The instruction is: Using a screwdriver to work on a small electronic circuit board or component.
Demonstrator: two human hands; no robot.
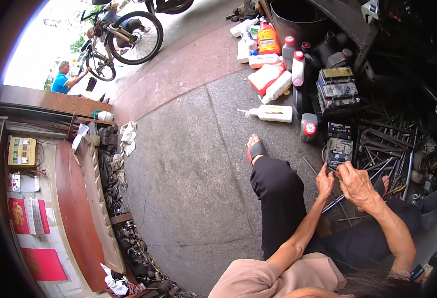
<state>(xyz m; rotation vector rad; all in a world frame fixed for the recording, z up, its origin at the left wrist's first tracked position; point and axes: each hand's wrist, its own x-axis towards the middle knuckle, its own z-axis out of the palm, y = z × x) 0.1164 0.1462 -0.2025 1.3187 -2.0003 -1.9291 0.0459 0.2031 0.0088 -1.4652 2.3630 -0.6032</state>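
On the floor in front of me lies a small dark battery with a worn, dusty top. My left hand is at its near left corner, the fingers closed together. At its near right edge is my right hand, with the fingers curled in and closed. Whatever the two hands pinch is too small or too covered to make out. Another black battery sits just beyond the first one. Long metal rods lie close by my right hand.
Used batteries stand stacked farther off. Several bottles lie left of them, among them a white bottle and a red jug. A black bucket stands behind. Metal parts line the left bench. A bicycle and a person are outside.
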